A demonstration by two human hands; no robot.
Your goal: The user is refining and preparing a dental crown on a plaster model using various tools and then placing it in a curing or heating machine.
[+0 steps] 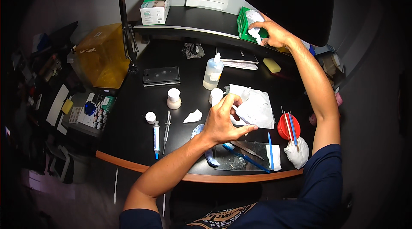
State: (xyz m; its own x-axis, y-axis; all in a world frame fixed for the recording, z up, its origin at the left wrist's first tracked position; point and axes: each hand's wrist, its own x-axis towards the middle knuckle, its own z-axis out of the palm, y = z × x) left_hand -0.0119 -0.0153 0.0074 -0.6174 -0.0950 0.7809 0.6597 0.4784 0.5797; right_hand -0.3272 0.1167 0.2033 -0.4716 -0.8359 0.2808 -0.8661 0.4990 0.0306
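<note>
My right hand (274, 33) reaches far back to the raised shelf and pinches a white tissue (255, 18) sticking out of a green tissue box (244, 24). My left hand (225, 119) hovers over the black desk with fingers curled, thumb and fingertips close to a crumpled white paper sheet (256, 108); whether it holds anything small I cannot tell. Below it lies a glass slab (240, 158) with thin metal tools and a blue-handled brush (245, 157).
On the desk stand a clear squeeze bottle (213, 72), two small white jars (174, 98), a syringe (156, 136), tweezers (166, 128), a red dish with tools (288, 127) and a dark tile (161, 75). An orange-hooded machine (101, 55) sits left. A lamp pole (126, 18) rises behind.
</note>
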